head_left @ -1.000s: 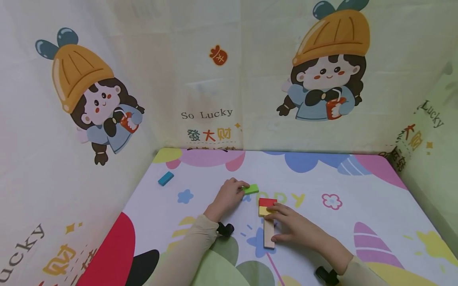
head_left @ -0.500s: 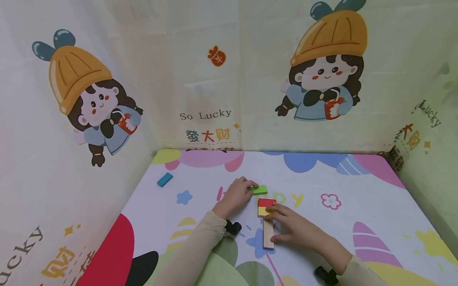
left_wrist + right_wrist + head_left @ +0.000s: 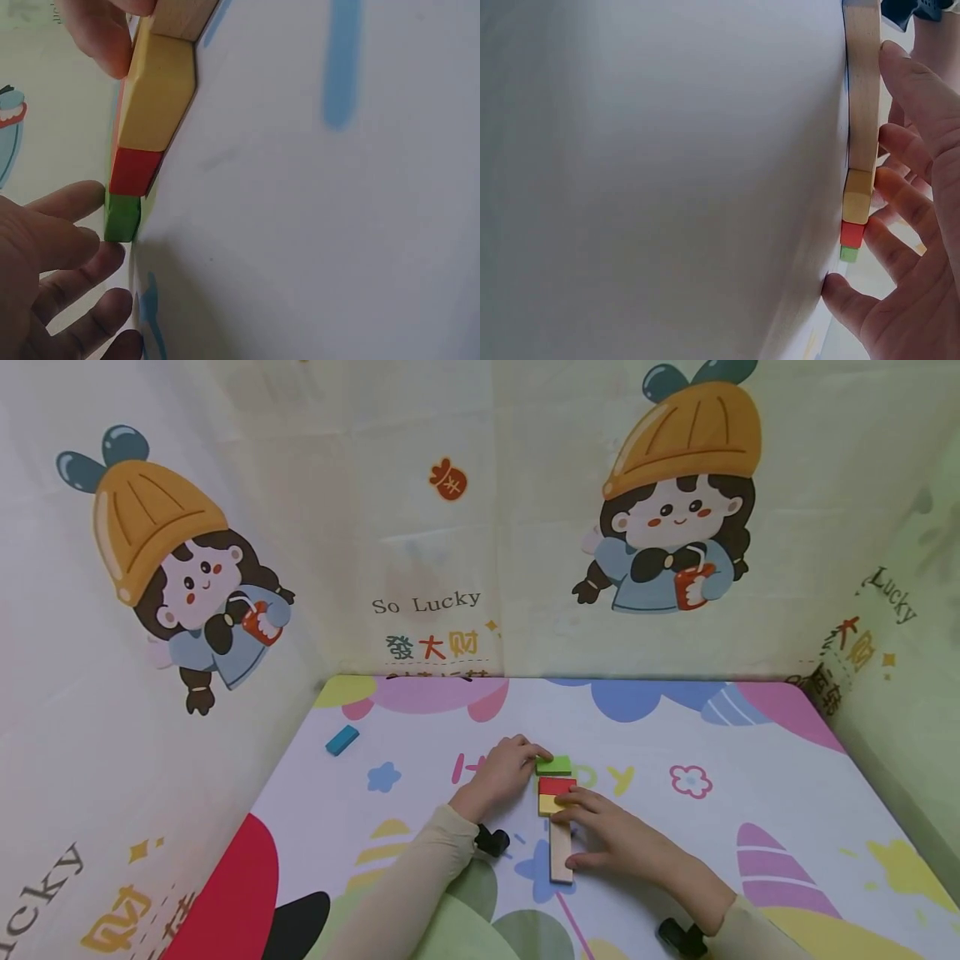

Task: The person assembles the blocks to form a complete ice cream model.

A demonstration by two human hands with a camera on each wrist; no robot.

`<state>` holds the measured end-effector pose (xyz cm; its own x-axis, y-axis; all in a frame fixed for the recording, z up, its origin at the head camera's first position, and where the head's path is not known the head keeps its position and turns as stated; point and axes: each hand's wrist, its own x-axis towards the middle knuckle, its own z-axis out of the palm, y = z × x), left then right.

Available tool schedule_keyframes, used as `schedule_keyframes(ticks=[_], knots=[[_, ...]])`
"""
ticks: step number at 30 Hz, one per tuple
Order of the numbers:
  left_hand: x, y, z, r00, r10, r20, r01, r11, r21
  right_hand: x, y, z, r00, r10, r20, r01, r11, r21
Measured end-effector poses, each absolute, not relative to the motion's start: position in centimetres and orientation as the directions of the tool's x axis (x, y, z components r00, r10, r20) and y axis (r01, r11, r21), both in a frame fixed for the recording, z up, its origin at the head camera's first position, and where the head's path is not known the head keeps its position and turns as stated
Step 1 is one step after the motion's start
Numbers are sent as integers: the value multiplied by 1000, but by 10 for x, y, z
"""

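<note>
In the head view my left hand (image 3: 504, 779) holds the left end of a green block (image 3: 556, 767) with bent fingers. Just in front of it lie a red block (image 3: 557, 786) and a yellow block (image 3: 548, 807), side by side. A long natural-wood block (image 3: 560, 853) runs from the yellow one toward me. My right hand (image 3: 630, 842) rests its fairly straight fingers on the yellow and natural-wood blocks, partly covering the yellow one. From the left wrist view, the green block (image 3: 123, 217) appears against the red block (image 3: 135, 171), with left fingertips at its top and end.
A blue block (image 3: 342, 740) lies alone toward the back left of the patterned table mat (image 3: 637, 743). Printed cloth walls (image 3: 420, 552) rise behind and at both sides. A black wrist camera (image 3: 492, 841) sits on the left wrist.
My left hand has slid the green block right and slightly toward me, from left of the row to just behind the red block. The right hand has stayed in place.
</note>
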<state>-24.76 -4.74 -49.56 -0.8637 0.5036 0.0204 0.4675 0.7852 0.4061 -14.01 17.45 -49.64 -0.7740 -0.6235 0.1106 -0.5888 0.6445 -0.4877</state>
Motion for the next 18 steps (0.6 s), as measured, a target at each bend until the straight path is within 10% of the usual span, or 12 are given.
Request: schedule_keyframes(ticks=[18], knots=[[-238,-46,-500,-848,529,39,503,778,377,-140,174,-495,-770,-627,119,-596,641,-483]])
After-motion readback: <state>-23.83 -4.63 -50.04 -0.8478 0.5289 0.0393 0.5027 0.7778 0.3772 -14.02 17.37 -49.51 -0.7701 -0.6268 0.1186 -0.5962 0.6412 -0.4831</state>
